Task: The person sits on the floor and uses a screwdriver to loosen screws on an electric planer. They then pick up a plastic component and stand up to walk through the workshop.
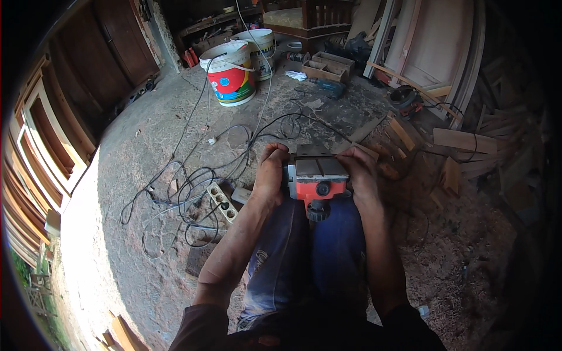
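An electric hand planer (321, 188) with a red body lies upside down above my lap, its flat grey sole facing up and a dark round knob towards me. My left hand (271, 174) is closed against its left side, fingers curled near the far end. On the opposite side my right hand (359, 171) grips the planer, thumb and fingers at the far right edge of the sole. The underside of the planer and some of my fingertips are hidden.
A white power strip (222, 202) with a plug in it lies left of my knees among tangled black cables (193, 181). Ahead stand paint buckets (230, 79), a wooden tool box (328, 67) and a teal power tool (329, 87). Wood offcuts (465, 141) and shavings cover the right.
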Tool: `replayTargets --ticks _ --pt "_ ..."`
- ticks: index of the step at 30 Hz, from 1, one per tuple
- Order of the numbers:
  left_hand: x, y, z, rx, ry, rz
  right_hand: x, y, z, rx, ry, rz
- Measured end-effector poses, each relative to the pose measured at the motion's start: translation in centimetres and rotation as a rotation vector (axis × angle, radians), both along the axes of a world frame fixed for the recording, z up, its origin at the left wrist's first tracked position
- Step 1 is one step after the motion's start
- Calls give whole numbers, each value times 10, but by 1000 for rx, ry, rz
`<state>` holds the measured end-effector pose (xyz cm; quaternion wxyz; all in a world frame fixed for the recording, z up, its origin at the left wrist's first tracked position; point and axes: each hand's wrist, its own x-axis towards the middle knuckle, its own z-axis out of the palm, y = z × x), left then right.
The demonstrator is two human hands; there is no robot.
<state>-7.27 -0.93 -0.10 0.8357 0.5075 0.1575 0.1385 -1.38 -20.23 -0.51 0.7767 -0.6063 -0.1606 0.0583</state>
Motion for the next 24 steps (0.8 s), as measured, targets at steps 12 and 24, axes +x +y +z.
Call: replayTargets --ticks 12,24 --pt "-3 -4 6 -15 -17 1 -2 3 1 34 10 -8" --pt "-4 -5 7 -11 -9 -14 -6 3 6 13 31 -14"
